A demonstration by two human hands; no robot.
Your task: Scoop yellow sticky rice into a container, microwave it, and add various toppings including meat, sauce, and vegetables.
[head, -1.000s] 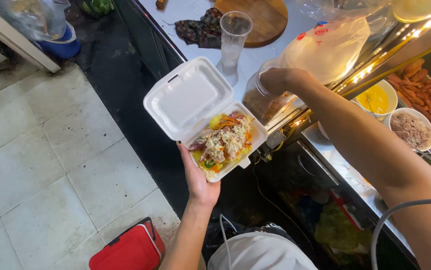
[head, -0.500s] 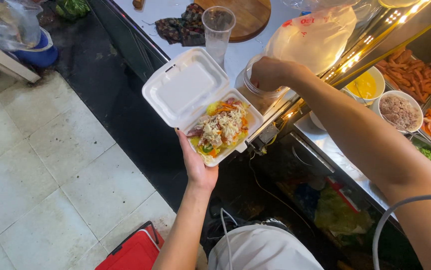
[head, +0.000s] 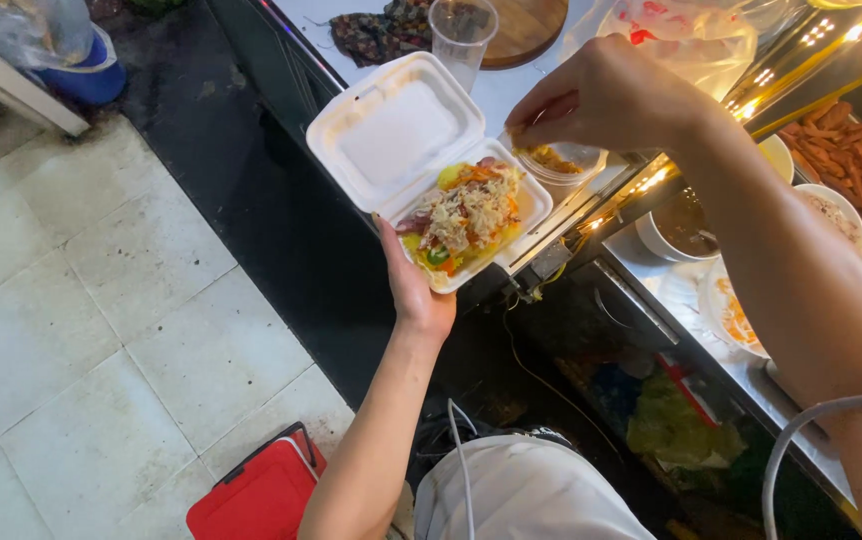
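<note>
My left hand [head: 413,290] holds an open white foam clamshell box [head: 396,130] from below, lid tipped back. Inside lies a colourful salad [head: 466,212] topped with pale shreds. My right hand [head: 606,98] hovers just right of the box, fingertips pinched on a bit of brownish topping over a small clear plastic tub [head: 561,162] on the counter edge.
A clear plastic cup [head: 461,35], a wooden board [head: 526,28] and a plastic bag [head: 686,35] sit on the counter behind. Bowls of toppings and orange strips [head: 846,150] stand at right. A red box [head: 256,490] lies on the tiled floor.
My right hand has come off the bag area and now pinches topping at the small tub. The foam box stays held in about the same place.
</note>
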